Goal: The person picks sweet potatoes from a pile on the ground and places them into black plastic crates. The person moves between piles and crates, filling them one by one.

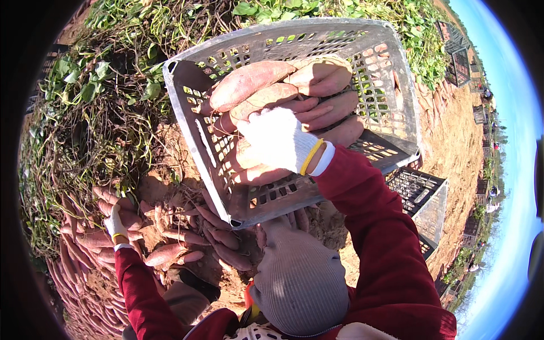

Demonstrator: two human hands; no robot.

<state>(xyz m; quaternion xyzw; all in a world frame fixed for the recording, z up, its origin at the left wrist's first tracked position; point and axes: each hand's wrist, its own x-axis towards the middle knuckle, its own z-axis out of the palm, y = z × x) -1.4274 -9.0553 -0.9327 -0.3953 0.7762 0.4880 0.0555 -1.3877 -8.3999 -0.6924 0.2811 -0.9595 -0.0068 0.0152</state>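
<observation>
Inside a black plastic crate (293, 219), several large pink-skinned sweet potatoes (250, 83) lie side by side. My right hand (276, 138), in a white knit glove with a yellow cuff band, rests over the lower ones; glare washes out its fingers, so a grip cannot be made out. At lower left my left hand (114, 223), gloved the same way, reaches down to sweet potatoes (129, 219) on the soil. It touches or is right beside them, and its fingertips are too small to read.
Cut vines (102, 127) heap along the left and top. Rows of sweet potatoes (85, 293) cover the ground at lower left. A second black crate (418, 191) stands right of the first. My leg in grey ribbed cloth (301, 276) is below. More crates (461, 66) and distant people line the right.
</observation>
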